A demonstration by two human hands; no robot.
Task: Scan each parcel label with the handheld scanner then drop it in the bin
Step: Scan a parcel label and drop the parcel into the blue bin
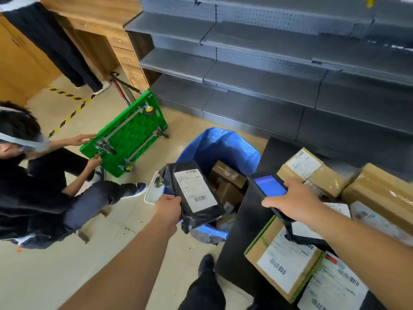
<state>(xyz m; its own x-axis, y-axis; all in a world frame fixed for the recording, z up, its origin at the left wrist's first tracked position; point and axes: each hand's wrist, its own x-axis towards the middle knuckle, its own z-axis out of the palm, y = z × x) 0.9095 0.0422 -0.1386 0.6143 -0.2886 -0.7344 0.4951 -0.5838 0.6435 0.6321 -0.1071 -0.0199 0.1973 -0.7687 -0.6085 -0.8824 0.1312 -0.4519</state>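
My left hand (168, 206) grips a black plastic parcel (209, 214) by its left edge, holding it above the near rim of the blue bin (220, 146). Its white label (194, 190) with a barcode faces up. My right hand (290, 199) holds the black handheld scanner (269, 185), whose blue screen is lit, just right of the parcel. Inside the bin lie brown cardboard boxes (226, 175).
A black table (241, 231) at right carries several labelled cardboard parcels (283, 260). Grey metal shelving (268, 81) stands behind. At left a crouching person (33, 182) handles an upturned green trolley (128, 136). My shoe (206, 264) shows on the floor below.
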